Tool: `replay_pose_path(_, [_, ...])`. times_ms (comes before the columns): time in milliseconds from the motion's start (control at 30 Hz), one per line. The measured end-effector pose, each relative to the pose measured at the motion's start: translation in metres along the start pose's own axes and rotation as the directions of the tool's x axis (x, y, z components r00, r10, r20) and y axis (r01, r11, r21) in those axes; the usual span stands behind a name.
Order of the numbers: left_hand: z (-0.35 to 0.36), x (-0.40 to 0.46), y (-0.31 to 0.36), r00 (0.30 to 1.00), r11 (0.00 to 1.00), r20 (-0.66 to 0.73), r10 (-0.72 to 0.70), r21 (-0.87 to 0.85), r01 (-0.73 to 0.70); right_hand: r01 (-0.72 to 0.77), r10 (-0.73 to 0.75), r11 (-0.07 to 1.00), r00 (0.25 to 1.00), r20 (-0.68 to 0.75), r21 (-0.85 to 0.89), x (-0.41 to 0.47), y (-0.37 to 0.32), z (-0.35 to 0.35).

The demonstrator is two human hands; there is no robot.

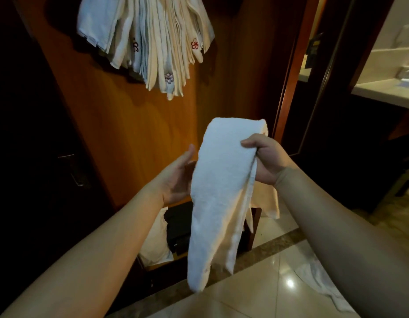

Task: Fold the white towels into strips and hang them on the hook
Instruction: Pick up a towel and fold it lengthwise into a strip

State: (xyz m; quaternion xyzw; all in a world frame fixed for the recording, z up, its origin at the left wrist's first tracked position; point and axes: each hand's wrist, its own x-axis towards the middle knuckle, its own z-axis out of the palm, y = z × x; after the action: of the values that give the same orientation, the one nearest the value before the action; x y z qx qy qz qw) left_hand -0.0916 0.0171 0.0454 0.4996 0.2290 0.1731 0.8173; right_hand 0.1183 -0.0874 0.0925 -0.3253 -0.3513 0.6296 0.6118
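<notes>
A white towel (221, 191), folded into a long strip, hangs in front of me from its doubled-over top down to about knee height. My right hand (265, 159) grips its right edge near the top, thumb over the front. My left hand (178, 175) is flat and straight-fingered against the strip's left side, palm turned towards it. High on the wooden panel (120, 125) hang several folded white towels (153, 42) bearing small red flower marks. The hook that carries them is hidden.
Below the towel a low wooden stand (251, 228) holds a dark box (178, 228) and some cream cloth (155, 242). Another white towel (322, 283) lies on the glossy tiled floor at right. A dark door with a handle (72, 171) is at left, a bathroom counter (387, 90) beyond.
</notes>
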Motion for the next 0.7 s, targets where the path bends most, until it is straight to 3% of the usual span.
replay_pose_path(100, [-0.001,-0.004,0.004,0.996,0.968,-0.051,0.078,0.241,-0.063,0.031,-0.032,0.999,0.999,-0.031,-0.037,0.003,-0.005,0.005])
replay_pose_path(200, [-0.001,-0.006,0.008,0.993,0.965,-0.055,0.103,0.25,-0.086,0.039,-0.045,0.994,0.997,-0.059,-0.099,0.006,-0.009,0.016])
replay_pose_path(267, [0.008,-0.006,0.01,0.977,0.944,-0.13,0.168,0.307,-0.122,0.053,-0.065,0.989,0.995,-0.08,-0.14,0.009,-0.013,0.026])
replay_pose_path(333, [0.023,-0.005,0.011,0.9,0.879,-0.306,0.31,0.454,-0.148,0.084,-0.104,0.982,0.988,-0.115,-0.167,0.014,-0.02,0.038])
replay_pose_path(400, [0.035,-0.006,0.011,0.732,0.781,-0.44,0.52,0.593,-0.198,0.12,-0.152,0.975,0.974,-0.169,-0.184,0.021,-0.027,0.051])
replay_pose_path(467, [0.043,-0.009,0.007,0.629,0.676,-0.399,0.667,0.679,-0.286,0.155,-0.207,0.962,0.952,-0.227,-0.227,0.029,-0.033,0.064])
replay_pose_path(533, [0.052,-0.015,0.003,0.614,0.568,-0.282,0.737,0.751,-0.336,0.182,-0.253,0.945,0.932,-0.258,-0.271,0.036,-0.04,0.076])
replay_pose_path(700, [0.052,-0.003,0.003,0.549,0.305,-0.185,0.815,0.942,-0.136,0.267,-0.349,0.912,0.904,-0.247,-0.312,0.046,-0.058,0.102])
